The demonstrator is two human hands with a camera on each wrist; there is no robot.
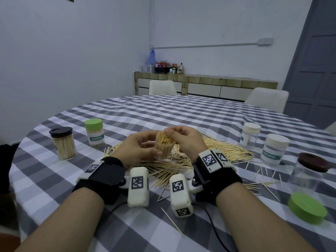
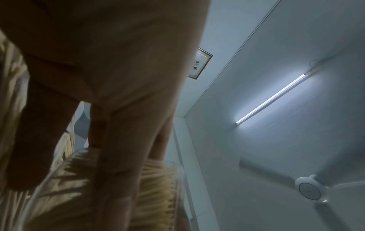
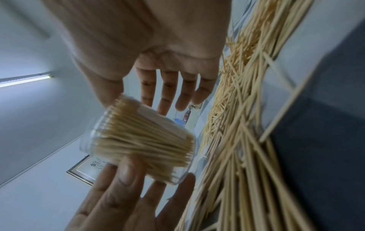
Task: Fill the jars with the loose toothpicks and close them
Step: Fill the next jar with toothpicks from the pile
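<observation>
My left hand (image 1: 138, 148) grips a clear lidless jar (image 1: 164, 147) packed with toothpicks, lifted off the table and tilted toward me. In the left wrist view its fingers (image 2: 110, 140) lie across the jar (image 2: 158, 179). My right hand (image 1: 183, 139) hovers at the jar's mouth. In the right wrist view the thumb and nearly straight fingers (image 3: 168, 87) touch the toothpick tips at the top of the jar (image 3: 142, 140), while my left hand (image 3: 122, 195) holds it from below. A pile of loose toothpicks (image 1: 200, 153) lies under both hands.
At the left stand a black-lidded jar (image 1: 63, 144) and a green-lidded jar (image 1: 94, 132), both full. At the right are two white-lidded jars (image 1: 250, 135) (image 1: 274, 149), a brown-lidded clear jar (image 1: 309, 171) and a loose green lid (image 1: 307, 208). Stray toothpicks dot the checked tablecloth (image 1: 181, 110).
</observation>
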